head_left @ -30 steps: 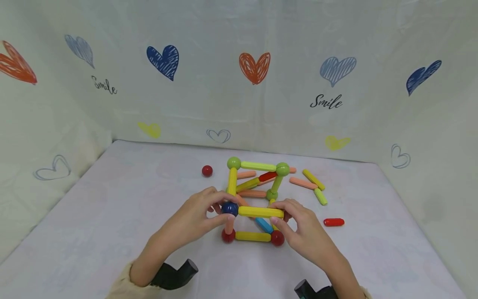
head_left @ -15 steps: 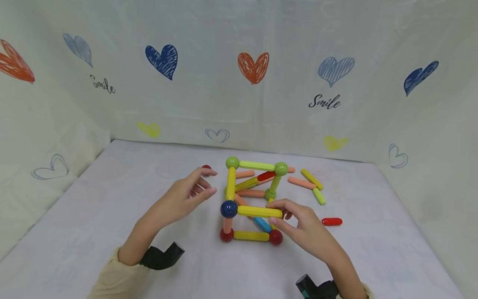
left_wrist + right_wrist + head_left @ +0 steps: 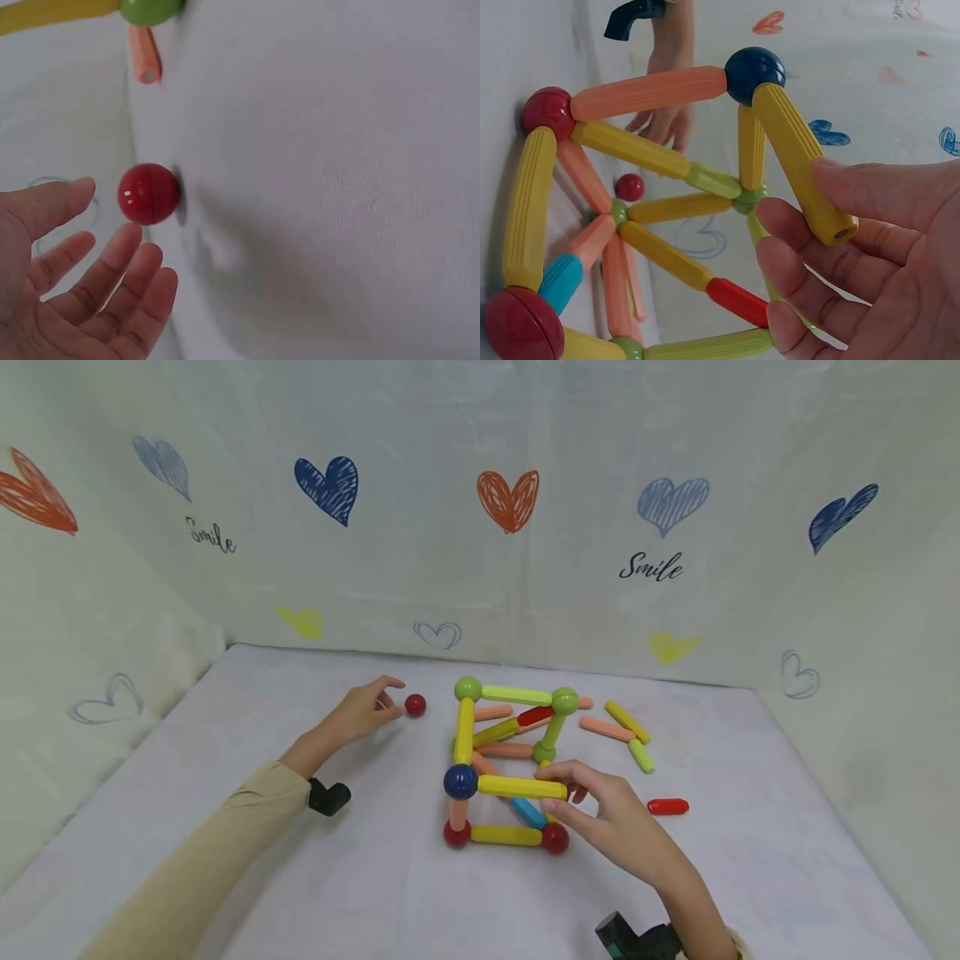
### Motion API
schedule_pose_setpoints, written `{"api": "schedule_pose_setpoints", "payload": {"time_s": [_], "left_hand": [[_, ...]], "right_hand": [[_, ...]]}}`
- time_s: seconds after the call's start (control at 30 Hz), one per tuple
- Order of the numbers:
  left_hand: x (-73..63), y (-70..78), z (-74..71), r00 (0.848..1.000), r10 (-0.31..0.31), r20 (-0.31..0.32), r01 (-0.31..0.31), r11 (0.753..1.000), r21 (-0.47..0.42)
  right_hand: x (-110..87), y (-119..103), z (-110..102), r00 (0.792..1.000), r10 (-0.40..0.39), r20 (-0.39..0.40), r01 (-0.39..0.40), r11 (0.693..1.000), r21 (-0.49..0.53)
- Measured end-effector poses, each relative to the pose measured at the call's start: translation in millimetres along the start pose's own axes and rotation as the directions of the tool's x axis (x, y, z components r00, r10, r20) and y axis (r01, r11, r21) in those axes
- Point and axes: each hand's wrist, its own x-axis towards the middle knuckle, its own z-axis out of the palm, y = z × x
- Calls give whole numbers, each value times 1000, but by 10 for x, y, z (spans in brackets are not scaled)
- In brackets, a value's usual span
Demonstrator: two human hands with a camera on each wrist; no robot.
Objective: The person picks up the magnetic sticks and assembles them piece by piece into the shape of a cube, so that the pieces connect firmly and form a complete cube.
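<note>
A frame of magnetic rods and balls stands mid-table. At its near upper corner sits a dark blue ball [image 3: 461, 782], from which a yellow magnetic rod [image 3: 517, 787] reaches out to the right. My right hand [image 3: 611, 818] pinches this rod near its free end, whose bare tip shows in the right wrist view [image 3: 842, 234]. Away to the left, a loose red ball [image 3: 416, 705] lies on the table. My left hand [image 3: 358, 717] is right beside it, thumb and fingers spread; in the left wrist view a gap shows between the fingertips and the red ball [image 3: 149, 194].
Green balls [image 3: 565, 700] form the frame's far upper corners, red balls [image 3: 555, 837] its near lower ones. Loose rods lie right of it: a red one [image 3: 667, 807], a peach one [image 3: 606, 728], a green one [image 3: 641, 755]. A white curtain with printed hearts [image 3: 508, 502] hangs behind.
My left hand has let go of the blue ball and moved left and away to the loose red ball. My right hand keeps its hold on the yellow rod, hardly moving.
</note>
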Motion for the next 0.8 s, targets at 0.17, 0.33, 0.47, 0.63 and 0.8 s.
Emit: {"api": "schedule_pose_setpoints", "payload": {"time_s": [0.17,0.33,0.47,0.63,0.8], "left_hand": [[221,-100,120,998,-41,51,40,999,6],[338,-121,201,991,-107,78,101,992,70],[352,-110,219,990,-124,61,118,989,92],[301,-118,227,993,-117,34,114,990,78],[94,-60,216,994,-103,27,102,995,17]], "right_hand": [[-7,-1,-4,1000,11,-1,-11,1000,3],[-4,0,2,1000,16,7,-16,1000,18],[-2,3,9,1000,13,7,-13,1000,18],[-3,7,8,1000,21,12,-21,1000,21],[-10,9,1,999,32,14,-33,999,29]]}}
